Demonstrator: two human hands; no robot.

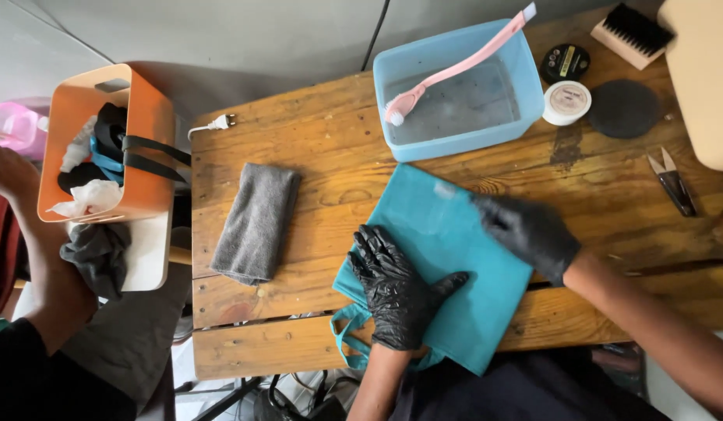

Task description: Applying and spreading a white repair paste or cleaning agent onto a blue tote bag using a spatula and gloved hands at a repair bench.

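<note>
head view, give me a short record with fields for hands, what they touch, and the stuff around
left hand: black glove, flat on the teal bag, fingers spread
right hand: black glove, pressing the bag's upper right part
bag: lies flat on the wooden table, handles hang off the near edge
grey cloth: folded, left of the bag, untouched
blue tub: behind the bag, holds water, pink brush rests across it
far right: two round tins, dark pad, wooden brush, small snips
left: orange bin beside the table, another person's arm near it

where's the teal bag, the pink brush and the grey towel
teal bag (447, 257), head view, on the bare cloth between the two gloved hands
pink brush (455, 68), head view, on the middle of its handle over the blue tub
grey towel (256, 222), head view, on its folded middle
</note>
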